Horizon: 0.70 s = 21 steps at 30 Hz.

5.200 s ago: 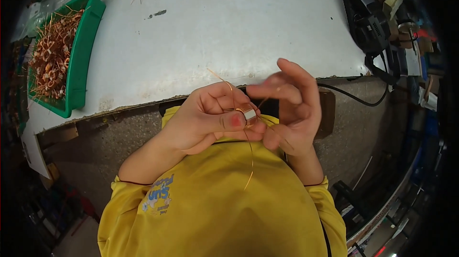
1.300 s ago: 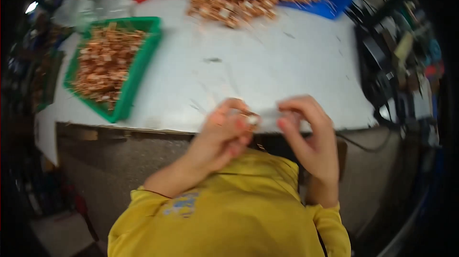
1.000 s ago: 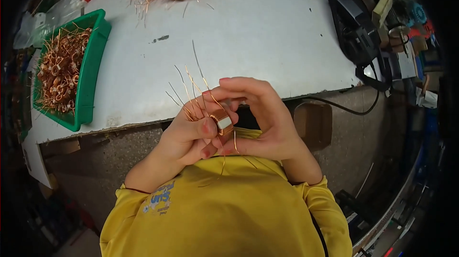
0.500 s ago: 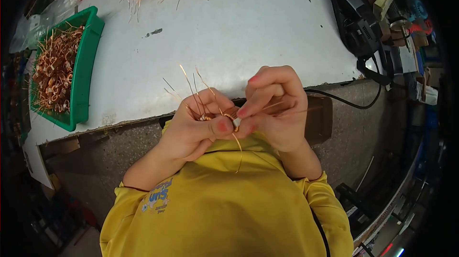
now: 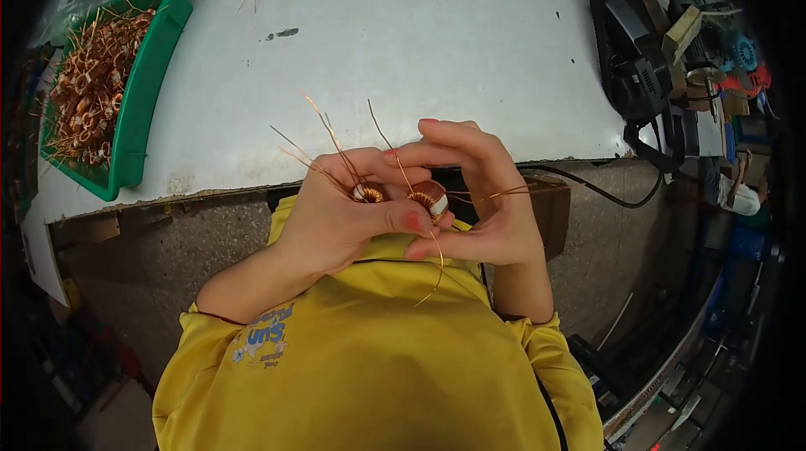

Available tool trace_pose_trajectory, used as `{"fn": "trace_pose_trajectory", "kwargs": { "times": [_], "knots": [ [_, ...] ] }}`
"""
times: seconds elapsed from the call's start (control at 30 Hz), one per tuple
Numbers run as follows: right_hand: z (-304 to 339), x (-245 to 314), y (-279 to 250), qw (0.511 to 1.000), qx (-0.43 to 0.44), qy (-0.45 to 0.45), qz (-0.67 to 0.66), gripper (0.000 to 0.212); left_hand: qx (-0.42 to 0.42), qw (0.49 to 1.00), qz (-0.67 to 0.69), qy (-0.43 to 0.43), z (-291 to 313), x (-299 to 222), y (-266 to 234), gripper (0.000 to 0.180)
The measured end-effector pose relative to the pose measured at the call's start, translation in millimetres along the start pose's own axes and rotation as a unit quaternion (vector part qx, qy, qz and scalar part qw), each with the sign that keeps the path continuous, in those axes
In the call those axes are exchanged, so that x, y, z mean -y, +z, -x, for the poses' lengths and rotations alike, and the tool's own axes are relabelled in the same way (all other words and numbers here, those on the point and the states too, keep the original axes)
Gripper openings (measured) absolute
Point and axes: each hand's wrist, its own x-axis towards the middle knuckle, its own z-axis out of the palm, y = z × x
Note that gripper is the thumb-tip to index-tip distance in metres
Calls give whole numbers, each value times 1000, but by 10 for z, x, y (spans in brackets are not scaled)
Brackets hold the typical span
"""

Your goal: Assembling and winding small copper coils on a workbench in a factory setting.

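One green plastic tray [image 5: 148, 90] at ten o'clock contains a tangled copper coil heap [image 5: 92, 86], too many to count. Left hand [image 5: 336, 216] holds two ring-shaped, wire-ridged coils: the nearer coil [image 5: 370, 196] behind its thumb; the white-banded coil [image 5: 428, 196], at three o'clock of that, clamped between thumb and fingers. Right hand [image 5: 504, 229], beside it: thumb and forefinger apart.

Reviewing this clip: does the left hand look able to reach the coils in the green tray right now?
Probably, but not freely: the green tray is open-topped and on that side, yet the left hand is holding two copper coils.
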Motion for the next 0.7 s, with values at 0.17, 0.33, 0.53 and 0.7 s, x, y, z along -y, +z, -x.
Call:
{"fn": "trace_pose_trajectory", "kwargs": {
  "times": [0.17,0.33,0.53,0.7],
  "knots": [
    [2,-46,38,992,-32,-21,-120,97,-19,999,-42,14,15,60,-41,25],
    [-5,-216,-19,968,0,-85,-238,88,-2,1000,11,14,13,125,-44,25],
    [10,-69,130,956,-85,-10,-280,67,-15,999,7,29,6,76,-68,25],
    [-16,-70,123,996,-25,38,-70,56,-58,987,-142,53,60,-22,56,24]
  ]
}}
